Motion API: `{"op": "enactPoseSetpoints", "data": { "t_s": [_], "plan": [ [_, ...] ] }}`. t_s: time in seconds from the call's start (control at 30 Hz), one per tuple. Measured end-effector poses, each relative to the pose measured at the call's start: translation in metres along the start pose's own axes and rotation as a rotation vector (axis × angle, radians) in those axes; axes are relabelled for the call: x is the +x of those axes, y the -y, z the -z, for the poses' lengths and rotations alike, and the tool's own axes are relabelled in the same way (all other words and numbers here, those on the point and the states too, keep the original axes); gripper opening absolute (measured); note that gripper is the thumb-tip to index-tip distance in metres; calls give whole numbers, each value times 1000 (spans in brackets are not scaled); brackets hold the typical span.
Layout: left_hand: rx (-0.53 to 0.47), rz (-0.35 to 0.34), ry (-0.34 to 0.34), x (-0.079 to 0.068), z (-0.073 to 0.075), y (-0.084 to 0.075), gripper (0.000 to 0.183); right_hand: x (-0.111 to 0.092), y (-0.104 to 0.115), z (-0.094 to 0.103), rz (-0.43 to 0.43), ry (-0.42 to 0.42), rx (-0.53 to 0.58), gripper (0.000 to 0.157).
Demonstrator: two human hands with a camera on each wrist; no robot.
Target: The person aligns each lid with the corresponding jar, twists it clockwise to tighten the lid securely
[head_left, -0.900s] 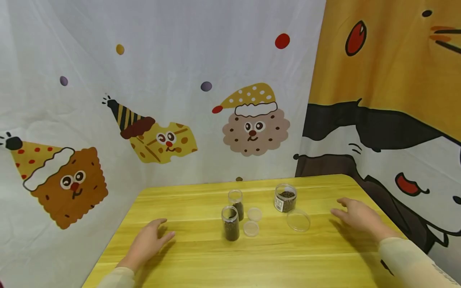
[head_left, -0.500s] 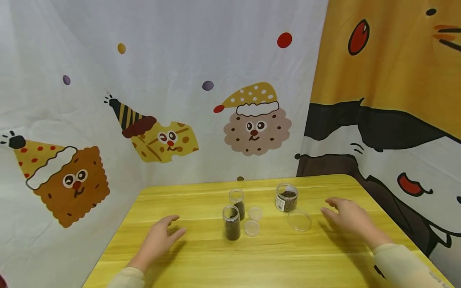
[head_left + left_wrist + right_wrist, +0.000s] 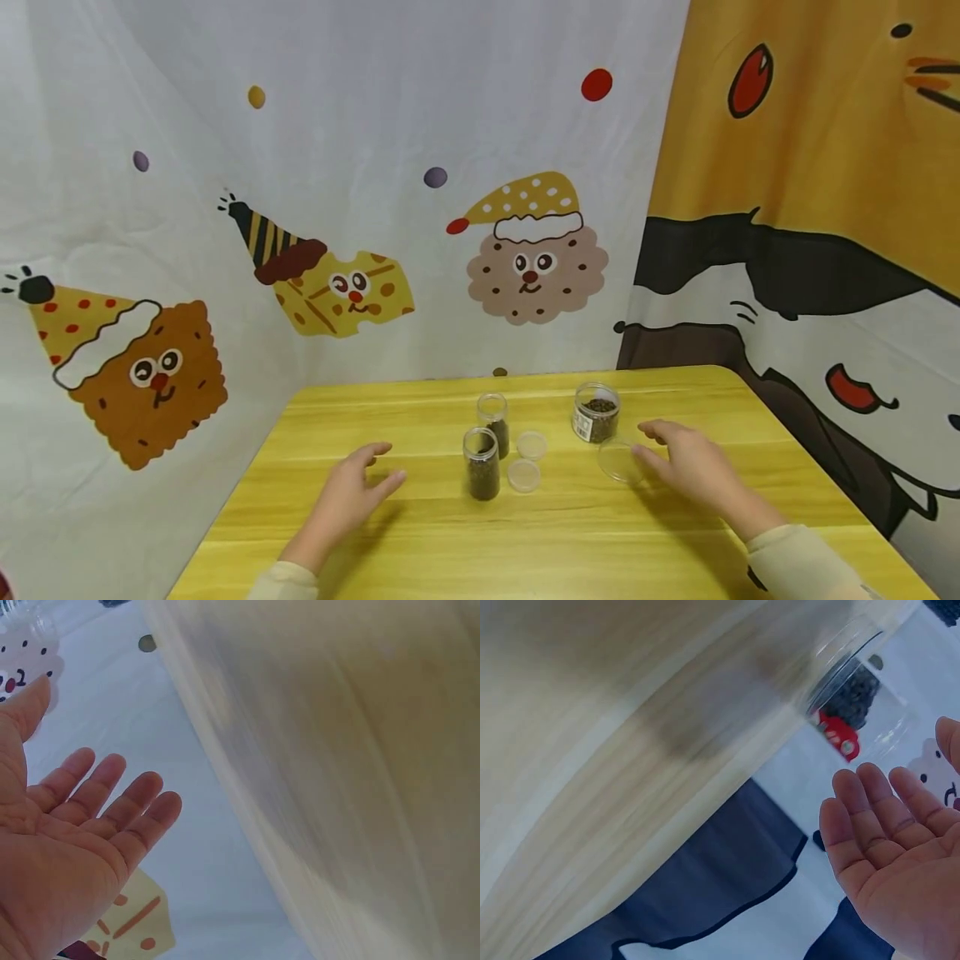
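My left hand hovers over the left of the table with fingers loosely spread and nothing in them; the left wrist view shows its bare palm. Nearest to it stands a slim clear jar of dark grains, uncapped, with a second slim jar behind. My right hand holds nothing, its fingers relaxed. Its thumb overlaps the edge of a large clear lid in the head view; contact cannot be told. Just beyond that lid is a wide open jar of dark brown pieces, seen also in the right wrist view.
Two small clear lids lie flat right of the slim jars. All stand on a yellow wood-grain table. A cartoon-printed curtain hangs behind it and along both sides.
Both hands have moved inward: the left one rightward toward the slim jars, the right one leftward to the large lid. Jars and lids have stayed where they were.
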State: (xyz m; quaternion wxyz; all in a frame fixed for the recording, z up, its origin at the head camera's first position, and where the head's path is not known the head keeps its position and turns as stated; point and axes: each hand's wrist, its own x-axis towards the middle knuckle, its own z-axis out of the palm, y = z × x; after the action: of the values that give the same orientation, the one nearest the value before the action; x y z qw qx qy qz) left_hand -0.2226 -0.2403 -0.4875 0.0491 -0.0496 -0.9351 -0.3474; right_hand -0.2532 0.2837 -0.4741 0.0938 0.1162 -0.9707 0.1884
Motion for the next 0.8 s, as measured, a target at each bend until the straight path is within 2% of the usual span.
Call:
{"op": "enactPoseSetpoints", "data": {
  "t_s": [0.27,0.53,0.8],
  "plan": [
    [-2,-16,14,0,-7,-10,62,2,15,-6,37,-17,15,50],
    [-5,-60,24,5,-18,-21,63,9,37,-12,82,31,52,48],
    [-38,-102,65,12,-31,-40,75,27,71,-27,194,53,44,47]
  ]
}}
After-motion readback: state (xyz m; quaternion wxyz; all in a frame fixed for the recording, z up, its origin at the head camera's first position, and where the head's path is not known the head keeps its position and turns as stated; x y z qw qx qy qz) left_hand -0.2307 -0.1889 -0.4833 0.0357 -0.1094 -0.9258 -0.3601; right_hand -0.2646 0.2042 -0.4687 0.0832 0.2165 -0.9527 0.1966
